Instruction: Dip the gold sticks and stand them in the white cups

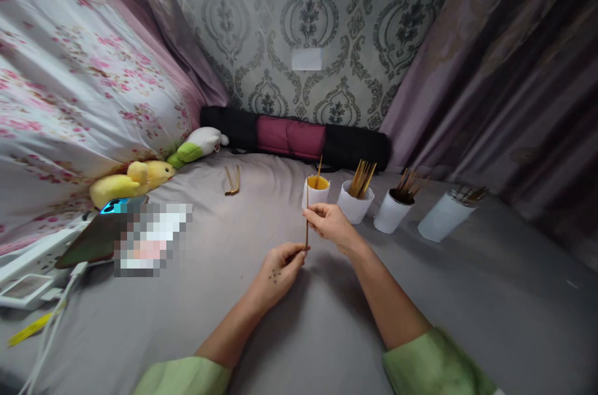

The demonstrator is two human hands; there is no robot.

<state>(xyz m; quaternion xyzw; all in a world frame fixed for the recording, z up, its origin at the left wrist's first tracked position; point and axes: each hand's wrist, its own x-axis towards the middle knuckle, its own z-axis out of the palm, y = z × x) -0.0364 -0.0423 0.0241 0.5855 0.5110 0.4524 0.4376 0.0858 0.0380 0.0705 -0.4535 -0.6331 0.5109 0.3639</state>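
Note:
A thin brown stick stands upright between both hands over a grey sheet. My left hand pinches its lower end. My right hand pinches it near the middle, fingers closed. Just behind them stands a white cup with yellow contents and one stick in it. Right of it, a second white cup holds several tan sticks, a third holds darker sticks, and a fourth leans over with grey sticks.
A few loose sticks lie on the sheet further back. A yellow plush toy and a green-white one rest by floral bedding at left. A black and maroon bag lies along the wall. A white power strip sits at left.

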